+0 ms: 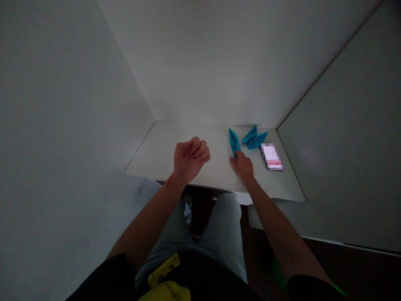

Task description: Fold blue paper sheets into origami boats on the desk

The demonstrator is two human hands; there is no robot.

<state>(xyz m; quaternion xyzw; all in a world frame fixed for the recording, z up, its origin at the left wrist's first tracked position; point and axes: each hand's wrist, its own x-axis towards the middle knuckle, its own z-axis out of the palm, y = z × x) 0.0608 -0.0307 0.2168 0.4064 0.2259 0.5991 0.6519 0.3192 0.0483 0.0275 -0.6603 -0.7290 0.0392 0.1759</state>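
My right hand [243, 166] pinches the near end of a blue folded paper boat [233, 140] on the white shelf-like table [216, 161]. The boat's far tip points toward the back wall. Part of its near end is hidden under my fingers. Further right, more blue folded paper boats [257, 141] lie close together, overlapping, near the back edge. My left hand [190, 159] is held over the middle of the table, palm turned up, fingers curled in toward the palm. Nothing shows in it.
A phone [272, 156] with a lit, blurred screen lies to the right of my right hand. Pale walls [200, 75] enclose the table at the back and on both sides. My legs [224, 225] are below its front edge.
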